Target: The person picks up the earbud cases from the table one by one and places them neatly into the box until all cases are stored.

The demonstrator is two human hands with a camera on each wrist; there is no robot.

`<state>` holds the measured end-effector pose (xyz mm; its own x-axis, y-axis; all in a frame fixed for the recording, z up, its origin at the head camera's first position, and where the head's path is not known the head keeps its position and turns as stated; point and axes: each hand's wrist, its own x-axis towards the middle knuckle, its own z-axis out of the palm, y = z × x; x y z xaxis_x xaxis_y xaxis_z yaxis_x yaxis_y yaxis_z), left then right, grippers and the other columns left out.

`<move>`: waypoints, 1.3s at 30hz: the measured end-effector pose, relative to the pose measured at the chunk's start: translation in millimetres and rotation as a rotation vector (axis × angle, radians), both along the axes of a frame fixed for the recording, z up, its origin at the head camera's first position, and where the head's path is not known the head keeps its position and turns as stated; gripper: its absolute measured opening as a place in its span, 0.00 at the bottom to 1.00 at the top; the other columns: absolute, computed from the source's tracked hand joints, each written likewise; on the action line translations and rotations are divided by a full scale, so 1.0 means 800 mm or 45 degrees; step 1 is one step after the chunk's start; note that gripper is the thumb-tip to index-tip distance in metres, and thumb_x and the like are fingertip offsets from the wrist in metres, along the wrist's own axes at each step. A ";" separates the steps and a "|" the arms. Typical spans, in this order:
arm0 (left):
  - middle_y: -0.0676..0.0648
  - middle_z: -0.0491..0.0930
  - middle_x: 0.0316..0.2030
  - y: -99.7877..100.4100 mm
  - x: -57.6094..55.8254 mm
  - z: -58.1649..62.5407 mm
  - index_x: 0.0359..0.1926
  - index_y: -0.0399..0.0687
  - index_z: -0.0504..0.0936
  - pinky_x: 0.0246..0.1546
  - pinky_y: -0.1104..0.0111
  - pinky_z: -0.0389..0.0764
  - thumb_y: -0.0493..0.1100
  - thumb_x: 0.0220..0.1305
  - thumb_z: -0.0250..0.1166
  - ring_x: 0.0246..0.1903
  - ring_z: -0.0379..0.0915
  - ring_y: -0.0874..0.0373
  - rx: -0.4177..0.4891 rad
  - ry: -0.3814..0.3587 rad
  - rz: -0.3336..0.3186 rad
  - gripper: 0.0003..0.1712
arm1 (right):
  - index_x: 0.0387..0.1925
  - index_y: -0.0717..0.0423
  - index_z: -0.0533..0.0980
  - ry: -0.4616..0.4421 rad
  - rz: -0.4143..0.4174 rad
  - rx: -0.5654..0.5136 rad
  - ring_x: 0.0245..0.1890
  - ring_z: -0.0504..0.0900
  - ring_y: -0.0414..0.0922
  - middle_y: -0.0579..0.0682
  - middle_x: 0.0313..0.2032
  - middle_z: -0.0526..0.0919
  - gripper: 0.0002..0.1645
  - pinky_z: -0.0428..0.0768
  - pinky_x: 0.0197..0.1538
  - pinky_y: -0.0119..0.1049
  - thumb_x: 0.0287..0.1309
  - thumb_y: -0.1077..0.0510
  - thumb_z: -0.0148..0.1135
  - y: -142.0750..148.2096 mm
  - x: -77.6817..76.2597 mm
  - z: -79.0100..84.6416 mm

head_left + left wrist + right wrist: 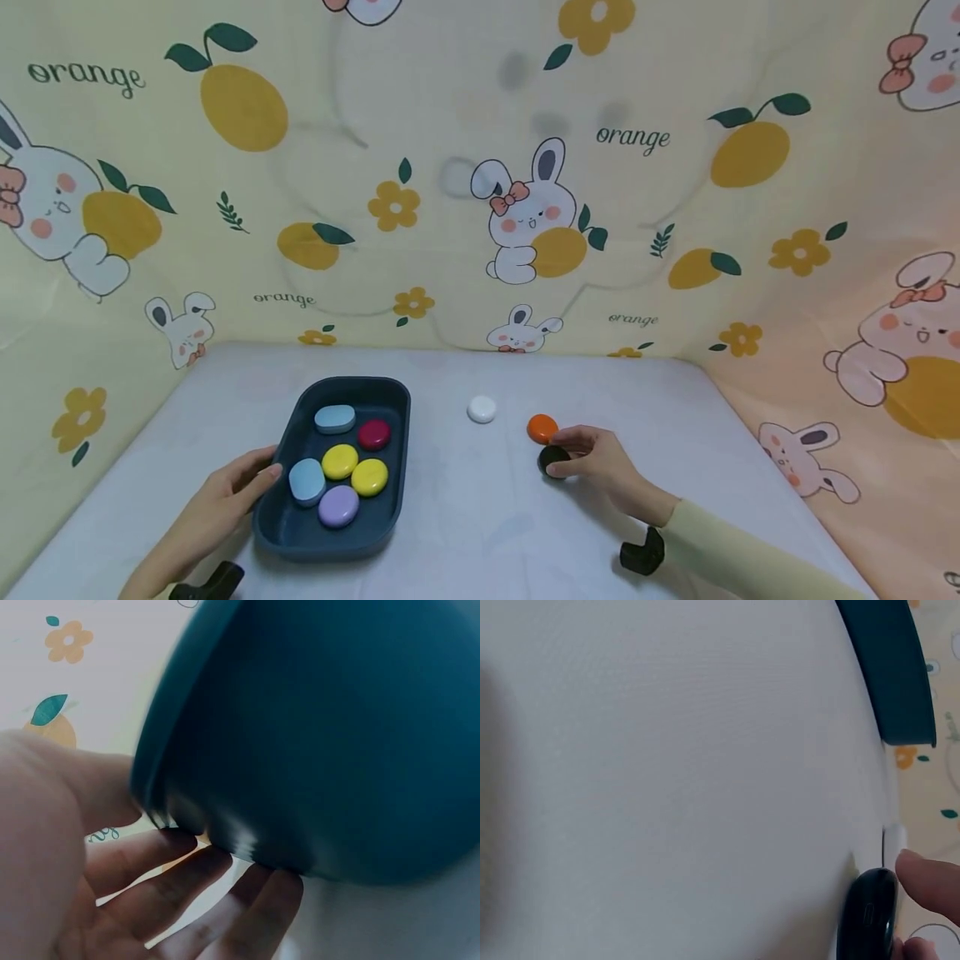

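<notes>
A dark blue tray [330, 546] stands left of centre, holding several smooth rounded pieces in light blue, yellow, red and purple. My left hand [217, 496] holds the tray's left side; in the left wrist view its fingertips [285, 889] rest against the outer wall, with the thumb at the rim. Over on the right, my right hand [600, 467] pinches a round black piece [552, 461] between thumb and fingers. The glossy black piece [868, 915] shows partly at the right wrist view's lower edge. Just behind it lies an orange round piece [542, 428].
A white round piece [482, 409] lies on the white tabletop [465, 500] between the tray and the orange piece. Behind the table hangs a patterned cloth [442, 250] with rabbits and oranges. Black wrist devices [642, 552] sit at both wrists.
</notes>
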<state>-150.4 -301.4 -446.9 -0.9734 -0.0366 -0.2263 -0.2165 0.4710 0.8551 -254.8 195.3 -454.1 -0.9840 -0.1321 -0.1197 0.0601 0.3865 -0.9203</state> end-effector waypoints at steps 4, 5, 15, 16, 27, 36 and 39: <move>0.27 0.60 0.68 0.002 -0.002 0.001 0.72 0.33 0.57 0.53 0.52 0.79 0.64 0.71 0.54 0.63 0.62 0.33 -0.006 0.028 -0.017 0.45 | 0.48 0.58 0.81 -0.003 -0.024 0.076 0.49 0.79 0.48 0.49 0.47 0.84 0.33 0.77 0.58 0.48 0.34 0.65 0.83 -0.001 0.000 -0.001; 0.27 0.60 0.68 0.002 -0.002 0.001 0.72 0.33 0.57 0.53 0.52 0.79 0.63 0.72 0.54 0.63 0.62 0.33 -0.004 0.030 -0.018 0.45 | 0.48 0.58 0.81 0.006 -0.022 0.096 0.49 0.79 0.48 0.48 0.47 0.83 0.33 0.76 0.58 0.49 0.33 0.65 0.84 -0.001 0.000 -0.002; 0.26 0.57 0.68 0.000 0.000 0.000 0.73 0.32 0.55 0.51 0.52 0.80 0.65 0.71 0.53 0.64 0.60 0.31 -0.017 0.008 -0.013 0.47 | 0.47 0.52 0.82 0.105 0.147 0.209 0.47 0.81 0.48 0.48 0.48 0.83 0.32 0.77 0.57 0.50 0.33 0.62 0.84 -0.003 -0.001 -0.009; 0.26 0.57 0.68 0.000 0.000 0.001 0.73 0.32 0.55 0.51 0.52 0.80 0.65 0.71 0.53 0.64 0.60 0.31 -0.017 0.007 -0.012 0.47 | 0.47 0.52 0.82 0.108 0.142 0.205 0.46 0.81 0.48 0.48 0.48 0.83 0.32 0.77 0.56 0.50 0.34 0.62 0.84 -0.003 -0.002 -0.008; 0.26 0.57 0.68 0.000 0.001 0.002 0.73 0.32 0.55 0.52 0.52 0.80 0.65 0.71 0.52 0.64 0.60 0.31 -0.027 0.008 -0.014 0.47 | 0.50 0.57 0.82 0.072 0.108 0.024 0.47 0.82 0.49 0.51 0.48 0.84 0.33 0.80 0.53 0.42 0.36 0.62 0.83 -0.014 -0.005 0.013; 0.27 0.57 0.68 -0.001 -0.001 -0.002 0.73 0.32 0.55 0.53 0.51 0.79 0.66 0.71 0.52 0.64 0.60 0.32 -0.032 0.003 -0.016 0.48 | 0.51 0.60 0.81 0.027 0.188 -0.249 0.51 0.80 0.49 0.55 0.49 0.84 0.29 0.80 0.52 0.34 0.43 0.61 0.80 -0.053 0.008 0.042; 0.27 0.57 0.68 -0.001 -0.001 -0.001 0.73 0.32 0.55 0.52 0.51 0.79 0.67 0.71 0.52 0.64 0.60 0.32 -0.027 -0.001 -0.014 0.48 | 0.52 0.63 0.80 0.022 0.231 -0.330 0.49 0.82 0.50 0.57 0.48 0.84 0.29 0.79 0.53 0.36 0.46 0.62 0.78 -0.071 0.012 0.051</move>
